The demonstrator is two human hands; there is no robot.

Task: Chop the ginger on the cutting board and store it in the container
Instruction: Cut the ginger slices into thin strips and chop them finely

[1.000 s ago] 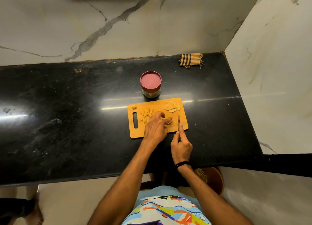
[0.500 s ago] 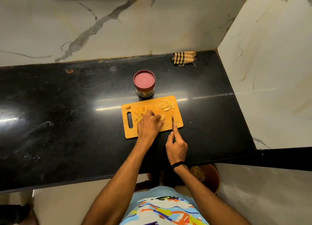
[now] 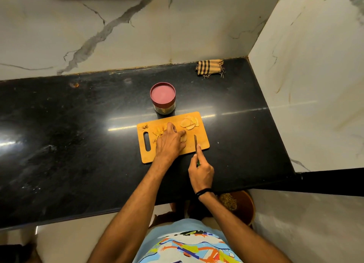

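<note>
Centrally, a cutting board (image 3: 199, 144) rests on black countertop (image 3: 59, 144) beneath marble walls (image 3: 118, 26).

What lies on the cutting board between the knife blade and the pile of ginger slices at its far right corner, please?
Nothing: in the head view, bare board separates the knife from the ginger slices.

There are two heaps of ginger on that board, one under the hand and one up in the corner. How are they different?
The ginger slices in the far right corner are broad, pale, rounded pieces lying untouched; the ginger strips near the board's handle slot are thin, narrow and more yellow. The left hand partly covers the strips, while the slices are in full view. Both heaps rest on the cutting board, and neither is in the container, whose lid is on.
</note>
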